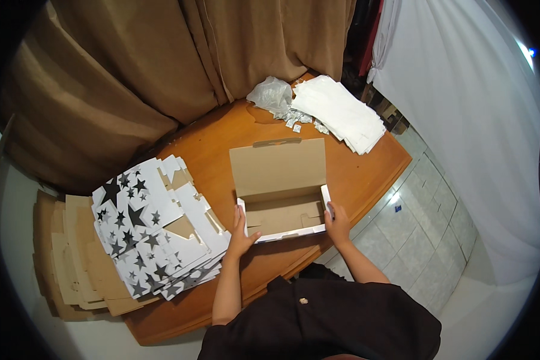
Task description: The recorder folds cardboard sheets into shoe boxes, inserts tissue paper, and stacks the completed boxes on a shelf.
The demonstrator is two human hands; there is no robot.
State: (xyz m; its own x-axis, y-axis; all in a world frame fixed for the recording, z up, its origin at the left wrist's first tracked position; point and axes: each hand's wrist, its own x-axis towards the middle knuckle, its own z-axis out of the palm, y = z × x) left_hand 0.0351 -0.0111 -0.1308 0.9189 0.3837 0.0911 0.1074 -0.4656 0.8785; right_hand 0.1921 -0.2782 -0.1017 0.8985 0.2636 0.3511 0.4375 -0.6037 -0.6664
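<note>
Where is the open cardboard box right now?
In the head view, the open cardboard box is between the left hand and the right hand, near the front edge of the table, right of the star-printed stack.

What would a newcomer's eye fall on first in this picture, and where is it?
Probably the open cardboard box at the near edge of the table, lid raised, with the left hand and right hand at its sides. Next might come the star-printed cardboard stack to its left, then the white sheets toward the far right corner.
</note>
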